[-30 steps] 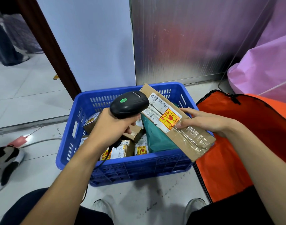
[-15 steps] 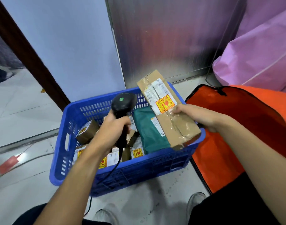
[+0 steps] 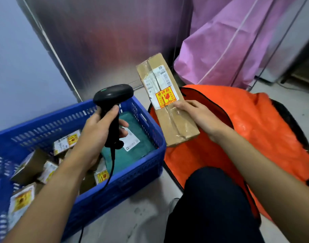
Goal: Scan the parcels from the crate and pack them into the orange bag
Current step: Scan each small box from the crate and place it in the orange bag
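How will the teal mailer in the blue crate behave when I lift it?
Probably floppy: the teal mailer looks like a soft bag slumped against the crate wall. No rigid edges show, so it may sag from one corner. Its surface looks smooth, possibly slippery.

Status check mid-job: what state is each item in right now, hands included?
Blue crate: holds several parcels.
Orange bag: open, no parcel visible inside.
Cardboard parcel: out of the crate, label up, gripped by the right hand beside the bag opening.
Scanner: upright in the left hand, above the crate.
Teal parcel: lying in the crate, label up.
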Demonstrator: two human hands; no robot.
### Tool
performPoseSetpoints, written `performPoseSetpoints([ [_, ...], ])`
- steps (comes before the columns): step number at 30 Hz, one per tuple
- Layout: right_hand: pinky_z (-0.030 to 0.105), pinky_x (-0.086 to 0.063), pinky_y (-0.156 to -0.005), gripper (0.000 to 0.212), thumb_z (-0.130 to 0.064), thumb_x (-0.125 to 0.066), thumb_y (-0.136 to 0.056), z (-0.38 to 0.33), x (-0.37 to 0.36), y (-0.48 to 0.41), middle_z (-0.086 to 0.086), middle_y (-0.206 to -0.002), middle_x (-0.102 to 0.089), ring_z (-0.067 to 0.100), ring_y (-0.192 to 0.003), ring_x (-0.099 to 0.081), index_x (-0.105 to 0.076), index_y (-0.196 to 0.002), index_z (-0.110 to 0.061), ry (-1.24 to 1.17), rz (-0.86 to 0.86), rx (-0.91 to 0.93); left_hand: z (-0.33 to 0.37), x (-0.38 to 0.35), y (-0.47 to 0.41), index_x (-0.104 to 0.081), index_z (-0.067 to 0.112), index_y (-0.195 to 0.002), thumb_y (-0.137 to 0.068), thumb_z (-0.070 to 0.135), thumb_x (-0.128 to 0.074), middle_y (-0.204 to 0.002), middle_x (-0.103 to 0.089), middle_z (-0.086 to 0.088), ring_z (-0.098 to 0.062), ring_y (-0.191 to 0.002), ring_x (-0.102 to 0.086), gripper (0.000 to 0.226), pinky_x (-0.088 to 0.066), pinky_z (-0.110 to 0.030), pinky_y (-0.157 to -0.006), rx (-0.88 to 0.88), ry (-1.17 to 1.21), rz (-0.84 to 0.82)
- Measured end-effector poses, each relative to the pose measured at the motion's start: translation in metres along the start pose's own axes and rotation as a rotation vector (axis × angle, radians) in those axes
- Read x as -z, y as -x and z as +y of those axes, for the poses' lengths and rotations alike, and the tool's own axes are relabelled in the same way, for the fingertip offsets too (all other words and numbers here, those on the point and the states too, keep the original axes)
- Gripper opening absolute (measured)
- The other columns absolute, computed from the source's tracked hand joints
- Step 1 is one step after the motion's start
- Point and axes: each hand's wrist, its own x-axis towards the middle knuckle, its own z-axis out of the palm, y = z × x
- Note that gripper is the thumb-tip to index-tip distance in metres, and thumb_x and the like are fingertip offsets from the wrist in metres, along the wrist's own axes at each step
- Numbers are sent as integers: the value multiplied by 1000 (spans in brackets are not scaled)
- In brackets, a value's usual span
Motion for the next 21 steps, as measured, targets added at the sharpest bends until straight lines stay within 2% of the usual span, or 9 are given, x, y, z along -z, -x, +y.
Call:
performPoseSetpoints([
  [4, 28, -52, -90, 86, -70, -73, -69, 51, 20, 10, -7, -127, -66, 8, -110, -67, -57, -141, -26, 6, 81, -18, -17, -42, -10, -62, 28, -114, -104, 43, -57, -84, -74, -8, -23, -66, -65, 19, -50, -42, -66, 4, 9, -29],
  [6, 30, -53, -94, 84, -68, -74, -72, 75, 16, 19, -8, -128, -64, 8, -113, -64, -54, -143, -27, 18, 120, -43, -28, -52, -17, -63, 28, -113, -103, 42, -58, -85, -75, -9, -22, -64, -63, 18, -48, -41, -63, 24, 9, -20],
  [8, 33, -56, -95, 86, -75, -70, -66, 106, 8, 22, -9, -125, -66, 6, -110, -67, -58, -138, -30, -28, 172, -73, -41, -61, -26, -65, 30, -108, -102, 42, -60, -87, -77, -12, -21, -60, -63, 14, -46, -39, -61, 46, -4, -4],
  [11, 42, -56, -99, 92, -80, -66, -62, 151, -10, 18, -5, -131, -66, 10, -112, -68, -56, -138, -30, -83, 188, -180, -59, -66, -38, -65, 31, -100, -101, 41, -61, -87, -78, -12, -19, -55, -61, 11, -45, -37, -59, 68, 5, 56],
  [14, 49, -54, -102, 103, -83, -64, -61, 192, -29, -2, -2, -136, -62, 19, -118, -65, -47, -146, -29, -110, 198, -398, -76, -67, -51, -65, 29, -101, -102, 42, -60, -82, -77, -8, -20, -54, -60, 14, -46, -37, -58, 87, 40, 72],
  [16, 51, -53, -101, 93, -86, -61, -63, 216, -37, -19, -2, -129, -65, 21, -114, -66, -51, -136, -29, -162, 195, -532, -85, -69, -58, -65, 25, -108, -102, 40, -58, -77, -75, -5, -18, -50, -59, 18, -46, -35, -55, 107, 43, 54],
  [18, 51, -55, -99, 86, -91, -59, -64, 239, -43, -45, 0, -123, -71, 22, -109, -70, -65, -122, -28, -248, 207, -588, -95, -70, -69, -61, 12, -117, -97, 36, -57, -76, -72, -9, -21, -47, -56, 31, -43, -34, -54, 135, 65, 11],
  [19, 50, -55, -98, 88, -91, -58, -63, 250, -46, -61, 1, -122, -73, 24, -108, -71, -70, -121, -26, -281, 256, -600, -100, -71, -76, -59, 6, -119, -90, 35, -55, -76, -70, -12, -23, -46, -54, 41, -42, -35, -55, 143, 78, -20],
  [21, 48, -53, -102, 100, -88, -61, -63, 266, -43, -96, 3, -133, -68, 27, -117, -67, -65, -134, -18, -323, 363, -611, -105, -74, -88, -56, 2, -116, -79, 35, -51, -76, -70, -14, -26, -46, -51, 49, -39, -40, -61, 131, 76, -58],
])
